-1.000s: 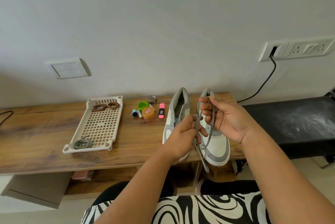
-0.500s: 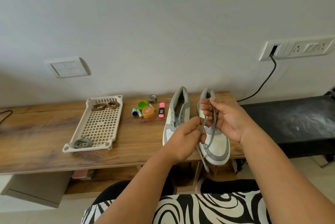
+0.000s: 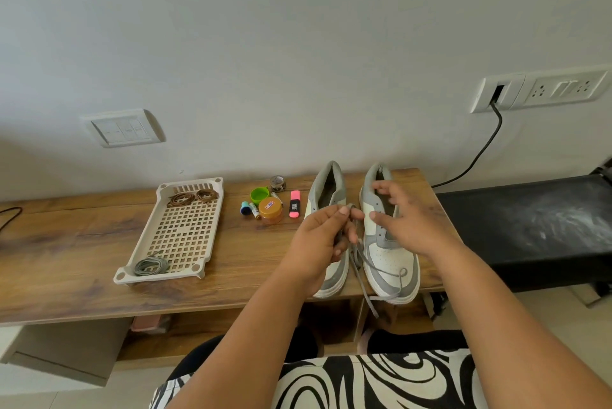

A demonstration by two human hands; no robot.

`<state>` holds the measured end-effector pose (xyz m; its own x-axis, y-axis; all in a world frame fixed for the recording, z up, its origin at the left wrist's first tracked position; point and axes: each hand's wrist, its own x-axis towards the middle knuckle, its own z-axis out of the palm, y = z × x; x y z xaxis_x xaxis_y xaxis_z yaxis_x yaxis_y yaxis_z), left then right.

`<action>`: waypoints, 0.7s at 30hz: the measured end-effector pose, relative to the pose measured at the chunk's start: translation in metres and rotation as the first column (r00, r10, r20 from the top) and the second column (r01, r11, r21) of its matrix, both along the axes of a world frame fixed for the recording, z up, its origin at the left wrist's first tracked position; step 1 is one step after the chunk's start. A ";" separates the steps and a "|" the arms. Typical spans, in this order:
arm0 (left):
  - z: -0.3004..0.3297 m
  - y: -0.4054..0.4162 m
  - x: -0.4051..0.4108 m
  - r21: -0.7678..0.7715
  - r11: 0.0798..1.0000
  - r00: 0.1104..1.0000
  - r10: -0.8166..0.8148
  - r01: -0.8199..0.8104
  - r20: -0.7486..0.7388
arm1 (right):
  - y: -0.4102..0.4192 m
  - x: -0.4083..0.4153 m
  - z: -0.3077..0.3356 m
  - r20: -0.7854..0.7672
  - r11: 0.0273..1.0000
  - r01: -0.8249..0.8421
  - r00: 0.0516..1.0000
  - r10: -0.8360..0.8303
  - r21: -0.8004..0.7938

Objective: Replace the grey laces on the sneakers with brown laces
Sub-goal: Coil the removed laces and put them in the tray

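Pinching a gathered loop of the grey lace point(image 3: 359, 258), the left hand point(image 3: 319, 240) is holding it over the left sneaker point(image 3: 328, 196), its loose tails trailing down across the right sneaker point(image 3: 392, 259) and off the desk edge. Limp and light, the lace is likely to slip, so gripping near the folded bundle seems wisest. Beside it, the right hand point(image 3: 409, 221) is hovering with fingers spread, holding nothing. Brown laces point(image 3: 193, 197) are waiting in the tray point(image 3: 139, 251).
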<state>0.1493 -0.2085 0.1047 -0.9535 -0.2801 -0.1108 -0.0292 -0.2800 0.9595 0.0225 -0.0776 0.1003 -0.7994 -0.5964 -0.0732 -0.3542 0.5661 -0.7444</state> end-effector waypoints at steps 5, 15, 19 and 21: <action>0.003 -0.005 0.000 0.211 0.977 1.000 0.008 -0.007 0.000 | -0.019 0.024 0.006 0.035 0.934 -0.202 0.974 0.222 -0.293; 0.006 -0.008 -0.001 0.366 0.925 0.992 0.123 -0.100 -0.041 | -0.026 0.034 0.000 -0.126 0.961 -0.262 0.960 0.250 -0.085; 0.005 -0.008 0.000 0.326 0.932 0.982 0.182 -0.156 -0.051 | -0.029 0.039 0.000 -0.115 0.949 -0.309 0.947 0.300 -0.066; 0.004 -0.009 -0.001 0.267 0.943 0.973 0.223 -0.200 -0.059 | -0.030 0.042 0.002 -0.085 0.942 -0.329 0.943 0.323 -0.072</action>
<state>0.1487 -0.2175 0.1087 -0.8844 -0.4497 -0.1253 0.1380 -0.5083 0.8501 0.0643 -0.1074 0.1022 -0.5617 -0.8264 0.0384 -0.5624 0.3474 -0.7503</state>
